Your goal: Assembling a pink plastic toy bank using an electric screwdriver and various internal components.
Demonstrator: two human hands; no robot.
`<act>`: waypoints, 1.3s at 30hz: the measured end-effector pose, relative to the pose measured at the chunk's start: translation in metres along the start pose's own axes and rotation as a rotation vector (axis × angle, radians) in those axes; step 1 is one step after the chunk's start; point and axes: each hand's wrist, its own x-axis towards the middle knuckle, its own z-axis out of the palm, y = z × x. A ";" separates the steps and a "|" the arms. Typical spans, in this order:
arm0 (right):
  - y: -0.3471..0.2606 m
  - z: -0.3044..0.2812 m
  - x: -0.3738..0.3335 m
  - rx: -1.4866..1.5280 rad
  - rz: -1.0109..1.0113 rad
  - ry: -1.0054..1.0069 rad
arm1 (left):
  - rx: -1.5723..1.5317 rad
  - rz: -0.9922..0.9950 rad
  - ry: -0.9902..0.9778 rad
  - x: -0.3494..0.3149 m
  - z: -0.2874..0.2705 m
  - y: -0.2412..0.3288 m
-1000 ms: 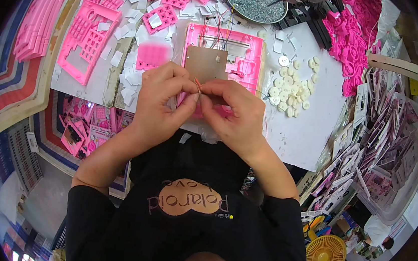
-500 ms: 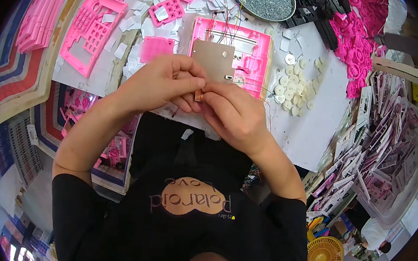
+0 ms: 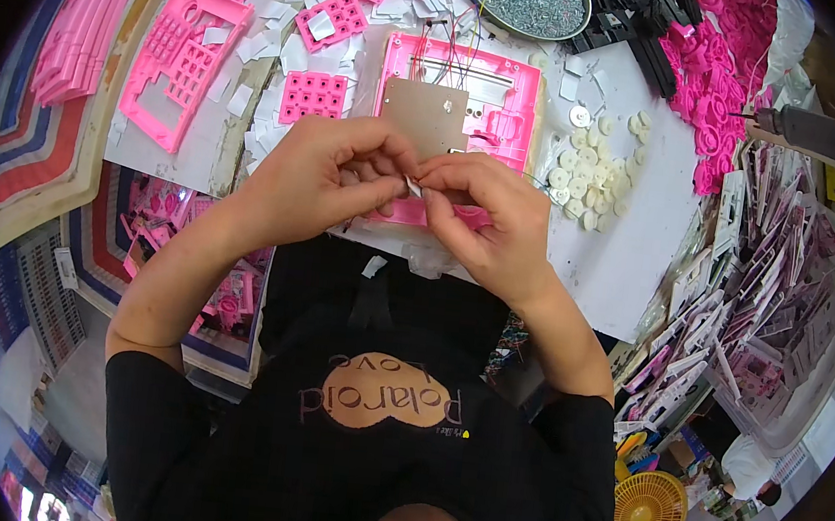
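**Tiny white bit (image 3: pixel 413 188), pinched**

I see my left hand (image 3: pixel 325 176) and right hand (image 3: pixel 493 210) both nearly closed on it. It sits between them, equally near, seeming to slant toward the right hand, above the pink case (image 3: pixel 522 112) near the counter's (image 3: pixel 597 278) front edge.

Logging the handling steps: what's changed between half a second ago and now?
The left hand and right hand moved slightly right. The small piece at their fingertips now shows white, orange before; turned or swapped, I can't tell. Pink case, brown board and white discs stayed put.
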 end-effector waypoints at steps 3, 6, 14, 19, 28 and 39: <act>0.000 0.000 0.001 -0.108 -0.105 0.002 | -0.042 0.025 0.039 -0.001 0.004 -0.004; -0.001 0.001 0.000 -0.103 -0.099 -0.002 | -0.039 0.021 0.046 0.000 0.005 -0.002; -0.003 0.002 0.002 -0.201 -0.135 -0.017 | 0.049 0.046 0.094 -0.001 0.006 -0.006; -0.001 0.005 0.001 -0.341 -0.307 0.002 | -0.094 -0.027 0.042 0.001 -0.001 -0.007; -0.003 0.012 0.001 -0.603 -0.290 -0.087 | 0.558 0.481 0.223 0.009 0.007 -0.017; -0.012 0.013 0.008 -0.669 -0.262 -0.212 | 0.685 0.598 0.286 0.011 0.011 -0.028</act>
